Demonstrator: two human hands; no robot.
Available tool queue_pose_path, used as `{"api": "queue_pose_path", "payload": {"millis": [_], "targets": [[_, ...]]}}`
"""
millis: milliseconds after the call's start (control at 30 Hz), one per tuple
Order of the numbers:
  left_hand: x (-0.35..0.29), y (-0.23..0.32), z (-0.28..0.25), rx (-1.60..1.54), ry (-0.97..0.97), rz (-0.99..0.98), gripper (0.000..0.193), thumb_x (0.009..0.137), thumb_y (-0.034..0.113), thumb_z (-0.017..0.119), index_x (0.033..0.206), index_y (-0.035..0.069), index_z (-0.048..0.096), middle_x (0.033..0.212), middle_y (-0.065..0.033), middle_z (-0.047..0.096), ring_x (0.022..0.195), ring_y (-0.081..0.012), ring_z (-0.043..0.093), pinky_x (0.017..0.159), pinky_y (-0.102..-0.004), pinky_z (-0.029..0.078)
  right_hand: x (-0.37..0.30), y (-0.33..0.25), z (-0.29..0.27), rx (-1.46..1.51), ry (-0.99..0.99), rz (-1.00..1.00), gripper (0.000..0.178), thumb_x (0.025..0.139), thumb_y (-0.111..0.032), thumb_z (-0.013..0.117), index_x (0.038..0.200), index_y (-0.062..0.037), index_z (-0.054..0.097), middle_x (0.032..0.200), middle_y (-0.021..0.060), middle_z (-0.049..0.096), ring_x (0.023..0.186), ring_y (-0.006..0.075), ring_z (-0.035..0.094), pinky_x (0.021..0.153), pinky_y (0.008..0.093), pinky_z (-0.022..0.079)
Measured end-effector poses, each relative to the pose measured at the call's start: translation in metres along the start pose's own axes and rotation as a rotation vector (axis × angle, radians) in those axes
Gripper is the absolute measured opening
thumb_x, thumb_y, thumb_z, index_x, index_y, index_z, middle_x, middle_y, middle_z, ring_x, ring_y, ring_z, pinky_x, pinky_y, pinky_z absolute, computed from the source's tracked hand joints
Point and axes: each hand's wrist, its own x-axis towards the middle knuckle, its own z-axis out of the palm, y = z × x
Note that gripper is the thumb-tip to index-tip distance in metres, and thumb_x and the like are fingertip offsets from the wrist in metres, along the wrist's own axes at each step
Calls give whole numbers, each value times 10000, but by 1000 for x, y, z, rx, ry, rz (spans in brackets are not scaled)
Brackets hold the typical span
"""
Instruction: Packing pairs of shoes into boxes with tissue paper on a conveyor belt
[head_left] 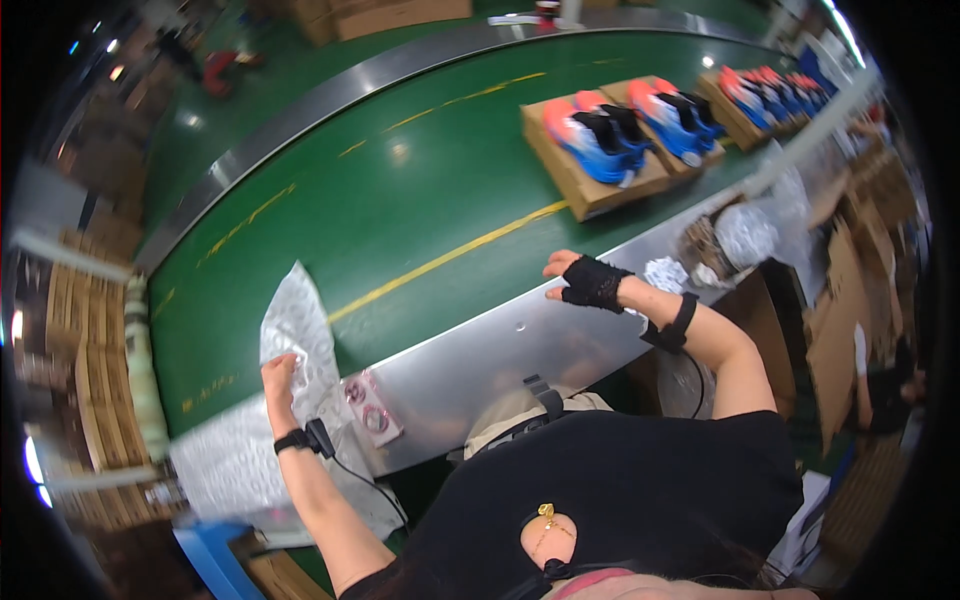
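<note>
My left hand [280, 374] is closed at the edge of a crinkled, translucent plastic sheet [300, 310], whose pointed top sticks up over the green belt. More of the sheet spreads around and below that wrist, across the belt and the metal ledge. My right hand [590, 281], in a black fingerless glove, hovers over the belt's near edge. Its fingers are apart and hold nothing. Beyond it, pairs of orange, white and blue sports shoes [604, 140] with black collars rest on brown cardboard boxes [555, 160].
A metal ledge [500, 345] borders the green conveyor belt [440, 190]. On the ledge lie a pink-and-white packet [373, 410] and crumpled plastic [747, 236]. Stacked cardboard [90, 330] stands at left, loose cardboard sheets [840, 320] at right. Cables run from both wrist straps.
</note>
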Motion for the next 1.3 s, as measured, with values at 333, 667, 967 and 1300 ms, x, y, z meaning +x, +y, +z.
{"api": "queue_pose_path", "payload": {"millis": [333,667,967,1300], "targets": [[-110,178,207,535,-79,1071,159,691,97,635,834,85,567,718,-83,534,530,-270,536,459,-352,437,39,174,-106,-619,750,325,252,716,-329,570,846,-114,579,960,62,527,995,227,457,827,470,329],[-129,100,234,476,-74,461,335,696,284,672,792,-15,554,602,-109,509,524,-307,476,545,-389,415,81,204,-150,-330,261,580,382,743,-349,521,989,-57,537,1025,148,562,1032,273,507,915,524,272],[-104,103,222,166,518,443,256,845,221,504,735,-9,485,580,-146,475,486,-240,390,489,-371,351,-28,72,-34,-501,21,-52,120,621,-281,585,620,-170,631,730,52,632,733,180,583,766,418,296],[-128,120,292,440,-44,475,302,823,263,521,767,-33,548,669,-245,568,649,-415,559,583,-458,436,21,84,16,-310,-413,28,256,690,-209,496,887,-59,561,801,137,611,772,297,580,726,465,376]]}}
